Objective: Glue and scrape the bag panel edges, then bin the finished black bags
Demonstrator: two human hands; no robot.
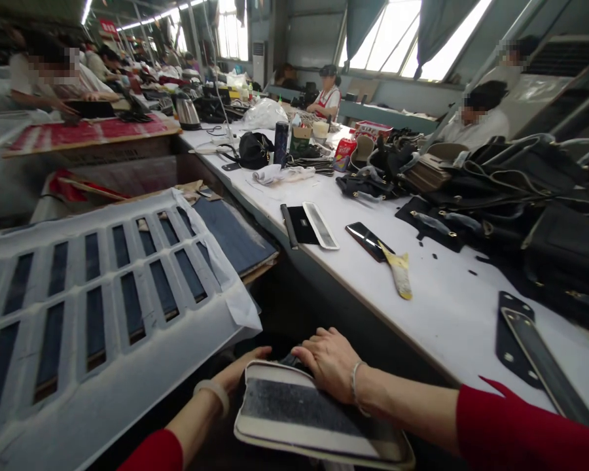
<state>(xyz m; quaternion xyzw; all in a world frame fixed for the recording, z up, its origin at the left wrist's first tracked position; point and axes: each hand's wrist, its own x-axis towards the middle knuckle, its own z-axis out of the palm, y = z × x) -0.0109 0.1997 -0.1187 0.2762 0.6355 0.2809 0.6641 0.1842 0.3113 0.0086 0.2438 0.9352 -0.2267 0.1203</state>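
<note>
Low in the view, a half-made black bag lies tilted towards me, its pale-edged flat base with a dark grey strip facing up. My right hand is closed over the far edge, thumb and fingers on dark material there. At the bag's far left corner is my left hand, thumb side up, its fingers partly hidden behind the bag. The rest of the bag is lost in the dark below.
A white table runs along my right, bearing a phone, a yellow-handled tool, a black strap and heaped black bags. A slotted white rack stands left. Several people work farther off.
</note>
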